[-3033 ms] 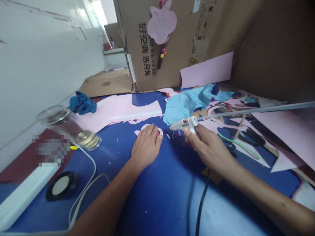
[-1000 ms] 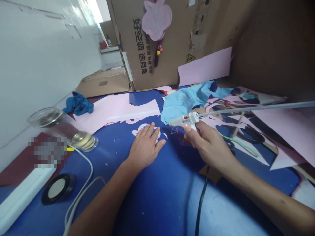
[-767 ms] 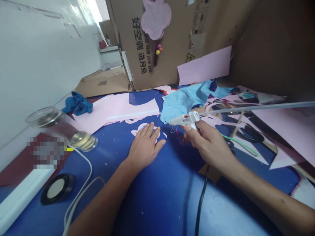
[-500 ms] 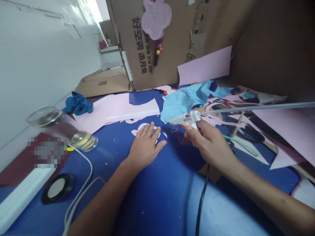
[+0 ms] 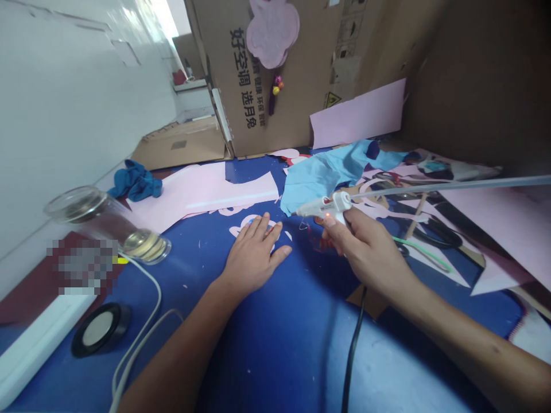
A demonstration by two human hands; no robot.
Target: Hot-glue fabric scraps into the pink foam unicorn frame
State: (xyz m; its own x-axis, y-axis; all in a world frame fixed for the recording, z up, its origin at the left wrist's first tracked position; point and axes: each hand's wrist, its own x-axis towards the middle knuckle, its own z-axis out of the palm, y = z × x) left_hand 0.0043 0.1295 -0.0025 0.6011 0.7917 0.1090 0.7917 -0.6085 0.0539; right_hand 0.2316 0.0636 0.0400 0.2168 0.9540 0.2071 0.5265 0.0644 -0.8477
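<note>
My left hand (image 5: 253, 252) lies flat, fingers stretched out, over a small pink paper cut-out (image 5: 235, 230) on the blue table (image 5: 267, 338). The hand covers most of the cut-out, and a bit of blue and red shows between the fingers. My right hand (image 5: 365, 241) is wrapped round the handle of a white hot glue gun (image 5: 325, 205), whose nozzle points left. A small orange light glows on the gun, and a long clear glue stick (image 5: 451, 186) sticks out of its back. Just beyond the nozzle lies a light blue cloth (image 5: 318, 175).
At the left stand a glass cup (image 5: 142, 244), a roll of black tape (image 5: 101, 330) and a white power strip (image 5: 43, 350) with cables. Pink paper sheets (image 5: 172, 198) lie behind. Paper scraps and strips clutter the right. A cardboard box (image 5: 297, 115) rises at the back.
</note>
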